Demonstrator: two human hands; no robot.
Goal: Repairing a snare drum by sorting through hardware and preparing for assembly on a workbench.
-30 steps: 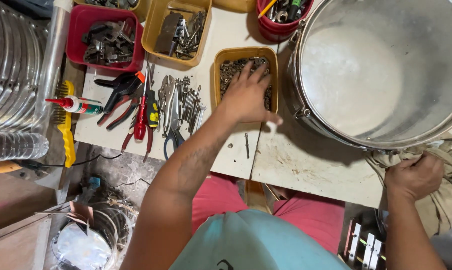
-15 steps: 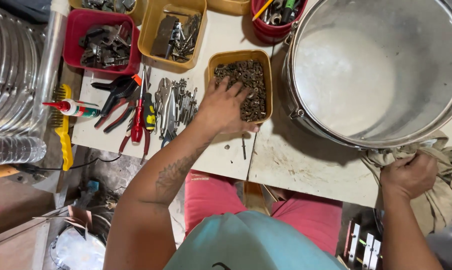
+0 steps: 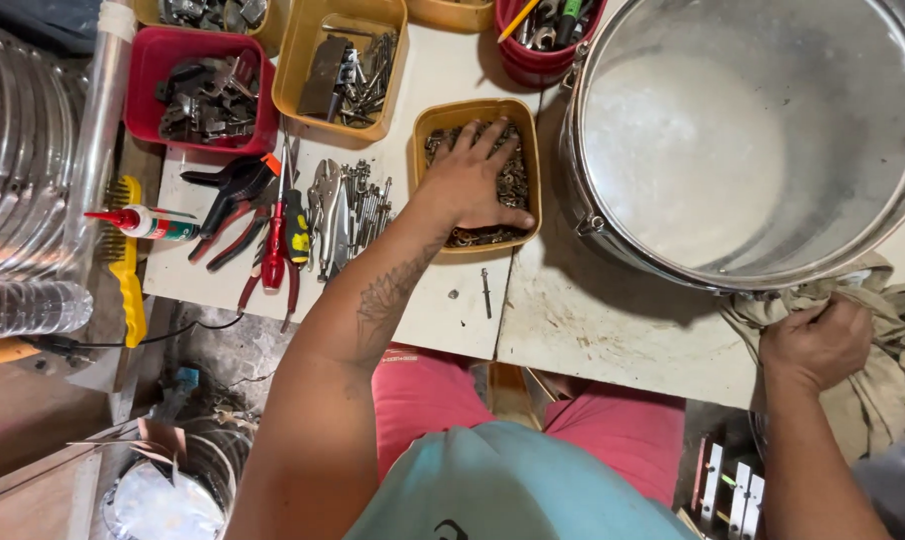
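A left hand (image 3: pixel 470 182) lies flat, fingers (image 3: pixel 493 135) spread, on small metal parts in a yellow tray (image 3: pixel 478 245) set lengthwise away; the right hand (image 3: pixel 816 343) grips cloth (image 3: pixel 898 340).

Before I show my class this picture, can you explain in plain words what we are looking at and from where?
There is no machine here: a camera on a person's head looks down at their two bare hands and a workbench. The left hand is spread in a yellow tray of small metal parts. The right hand grips a beige cloth beside a big steel pot. Pliers, a screwdriver, a glue tube and a red tray of hardware also lie there.
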